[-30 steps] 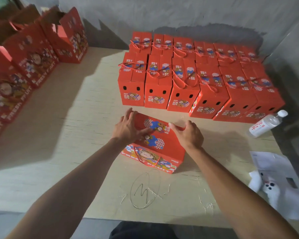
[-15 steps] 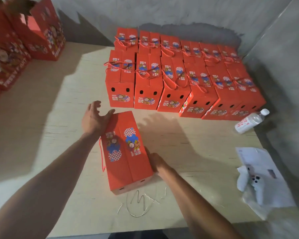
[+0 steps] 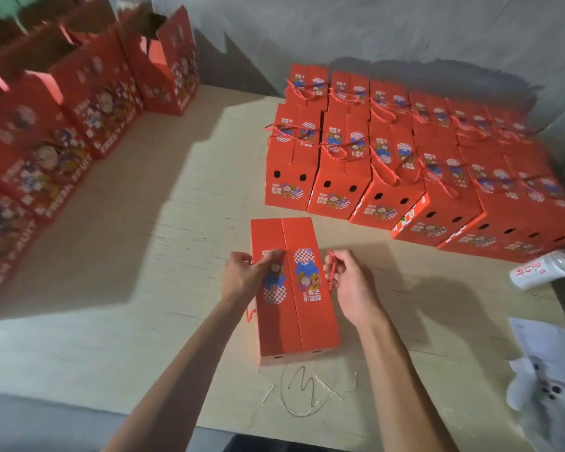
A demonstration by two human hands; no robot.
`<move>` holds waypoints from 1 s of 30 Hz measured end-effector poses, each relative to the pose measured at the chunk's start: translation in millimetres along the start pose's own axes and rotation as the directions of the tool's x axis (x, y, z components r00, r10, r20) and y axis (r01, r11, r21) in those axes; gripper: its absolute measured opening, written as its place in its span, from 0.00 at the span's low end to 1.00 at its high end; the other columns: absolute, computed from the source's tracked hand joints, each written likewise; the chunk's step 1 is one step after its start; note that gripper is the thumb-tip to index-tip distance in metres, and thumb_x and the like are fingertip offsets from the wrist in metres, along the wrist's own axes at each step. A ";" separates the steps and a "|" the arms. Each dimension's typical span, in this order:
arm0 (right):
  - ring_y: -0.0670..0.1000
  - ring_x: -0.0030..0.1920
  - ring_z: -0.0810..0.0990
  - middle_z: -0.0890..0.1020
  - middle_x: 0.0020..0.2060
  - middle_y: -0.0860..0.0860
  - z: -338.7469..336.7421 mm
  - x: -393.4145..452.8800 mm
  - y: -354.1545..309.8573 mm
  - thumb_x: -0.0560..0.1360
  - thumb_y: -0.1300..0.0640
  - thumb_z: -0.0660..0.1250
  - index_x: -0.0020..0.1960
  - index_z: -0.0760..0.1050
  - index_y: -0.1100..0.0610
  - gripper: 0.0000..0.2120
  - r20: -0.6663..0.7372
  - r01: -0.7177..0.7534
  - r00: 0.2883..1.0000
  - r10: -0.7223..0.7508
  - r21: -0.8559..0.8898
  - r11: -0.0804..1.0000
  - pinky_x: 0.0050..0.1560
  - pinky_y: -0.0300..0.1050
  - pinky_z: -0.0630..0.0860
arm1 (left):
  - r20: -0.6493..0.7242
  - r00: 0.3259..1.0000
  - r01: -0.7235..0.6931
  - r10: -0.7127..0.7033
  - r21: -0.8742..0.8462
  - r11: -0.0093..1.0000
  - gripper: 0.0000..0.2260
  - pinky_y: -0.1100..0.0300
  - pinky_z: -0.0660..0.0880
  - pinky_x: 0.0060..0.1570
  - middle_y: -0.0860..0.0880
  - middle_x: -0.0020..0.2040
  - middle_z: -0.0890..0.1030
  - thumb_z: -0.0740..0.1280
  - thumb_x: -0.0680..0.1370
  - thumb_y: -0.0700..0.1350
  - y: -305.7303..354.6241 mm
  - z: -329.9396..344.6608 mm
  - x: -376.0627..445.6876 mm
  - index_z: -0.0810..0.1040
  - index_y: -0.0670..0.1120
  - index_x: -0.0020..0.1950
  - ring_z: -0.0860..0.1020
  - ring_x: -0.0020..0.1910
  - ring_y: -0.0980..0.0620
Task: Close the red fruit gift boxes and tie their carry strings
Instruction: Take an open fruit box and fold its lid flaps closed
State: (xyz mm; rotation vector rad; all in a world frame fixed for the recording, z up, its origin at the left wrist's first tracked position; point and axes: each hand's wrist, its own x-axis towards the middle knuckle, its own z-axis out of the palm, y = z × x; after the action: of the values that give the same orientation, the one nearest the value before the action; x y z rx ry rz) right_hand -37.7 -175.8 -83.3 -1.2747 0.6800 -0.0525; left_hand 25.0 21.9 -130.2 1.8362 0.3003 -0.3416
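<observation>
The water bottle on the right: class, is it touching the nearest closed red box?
Cannot tell. In the head view the water bottle lies right beside the nearest red box, but motion blur there hides whether any gap of table separates them.

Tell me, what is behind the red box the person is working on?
Behind the box, past a strip of bare table, stand rows of closed red boxes with tied strings, backed by a grey wall. The front row hides the lower parts of the rows behind.
</observation>
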 end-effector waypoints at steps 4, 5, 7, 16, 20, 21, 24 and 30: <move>0.50 0.32 0.76 0.80 0.33 0.53 21.6 -21.3 -25.5 0.80 0.57 0.66 0.42 0.77 0.57 0.09 0.155 0.133 0.982 -0.111 -0.140 0.981 0.35 0.44 0.70 | 0.013 0.999 0.039 -0.041 0.129 0.991 0.27 0.58 0.67 0.32 0.49 0.27 0.76 0.73 0.70 0.69 5.0 -8.9 -19.9 0.74 0.47 0.28 0.72 0.27 0.52; 0.50 0.32 0.78 0.82 0.35 0.53 28.3 -24.8 -29.8 0.80 0.57 0.67 0.46 0.77 0.59 0.07 0.207 0.208 0.964 -0.165 -0.206 0.956 0.35 0.42 0.72 | -0.004 1.000 0.004 -0.003 0.180 0.984 0.25 0.61 0.67 0.29 0.53 0.26 0.76 0.75 0.72 0.65 11.9 -13.3 -23.2 0.75 0.48 0.27 0.72 0.26 0.55; 0.48 0.38 0.83 0.86 0.40 0.52 41.0 -29.5 -38.4 0.80 0.58 0.68 0.51 0.77 0.58 0.03 0.344 0.365 0.905 -0.250 -0.329 0.871 0.38 0.38 0.77 | -0.039 0.994 -0.093 0.104 0.212 0.973 0.23 0.61 0.64 0.27 0.54 0.24 0.73 0.75 0.74 0.60 32.3 -21.1 -30.3 0.76 0.46 0.29 0.69 0.24 0.56; 0.42 0.29 0.72 0.78 0.26 0.42 89.8 -39.6 -39.8 0.76 0.68 0.69 0.35 0.77 0.56 0.13 0.615 0.433 0.788 -0.016 -0.536 0.725 0.35 0.40 0.69 | 0.012 0.908 -0.403 0.420 0.307 0.862 0.18 0.58 0.78 0.39 0.52 0.35 0.84 0.65 0.83 0.55 124.0 -28.9 -55.6 0.85 0.46 0.42 0.82 0.35 0.54; 0.50 0.27 0.74 0.76 0.23 0.47 104.2 -32.4 -59.9 0.75 0.64 0.65 0.33 0.74 0.56 0.12 0.519 0.393 0.855 -0.008 -0.636 0.665 0.35 0.46 0.69 | -0.011 0.890 -0.406 0.456 0.438 0.802 0.21 0.52 0.74 0.36 0.48 0.32 0.80 0.65 0.83 0.54 129.9 -42.1 -49.9 0.79 0.44 0.35 0.78 0.35 0.45; 0.50 0.26 0.73 0.74 0.23 0.47 106.1 -27.0 -69.9 0.76 0.60 0.67 0.34 0.75 0.57 0.12 0.496 0.403 0.867 -0.037 -0.658 0.636 0.34 0.45 0.68 | -0.022 0.875 -0.418 0.483 0.468 0.778 0.22 0.52 0.70 0.33 0.48 0.29 0.77 0.65 0.83 0.54 130.7 -47.7 -47.5 0.75 0.44 0.32 0.74 0.31 0.46; 0.52 0.26 0.72 0.66 0.20 0.47 124.1 -14.8 -98.4 0.77 0.52 0.69 0.31 0.71 0.59 0.19 0.439 0.410 0.890 -0.120 -0.657 0.633 0.33 0.46 0.65 | -0.057 0.842 -0.429 0.537 0.533 0.729 0.22 0.51 0.70 0.32 0.48 0.28 0.76 0.63 0.84 0.53 131.2 -68.3 -33.5 0.70 0.46 0.32 0.73 0.30 0.46; 0.51 0.23 0.71 0.74 0.22 0.58 208.0 12.6 -124.9 0.74 0.58 0.66 0.38 0.79 0.70 0.14 0.330 0.422 0.905 -0.266 -0.631 0.651 0.34 0.45 0.70 | 0.032 0.804 -0.576 0.594 0.288 0.765 0.08 0.53 0.77 0.49 0.49 0.50 0.83 0.61 0.84 0.44 129.6 -118.3 25.3 0.79 0.43 0.53 0.81 0.48 0.49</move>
State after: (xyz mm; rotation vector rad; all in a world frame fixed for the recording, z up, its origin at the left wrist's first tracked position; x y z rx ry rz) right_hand 116.2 -41.7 48.5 -2.1082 0.2435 0.0294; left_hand 106.3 99.5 6.9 2.1185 -0.3118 0.1229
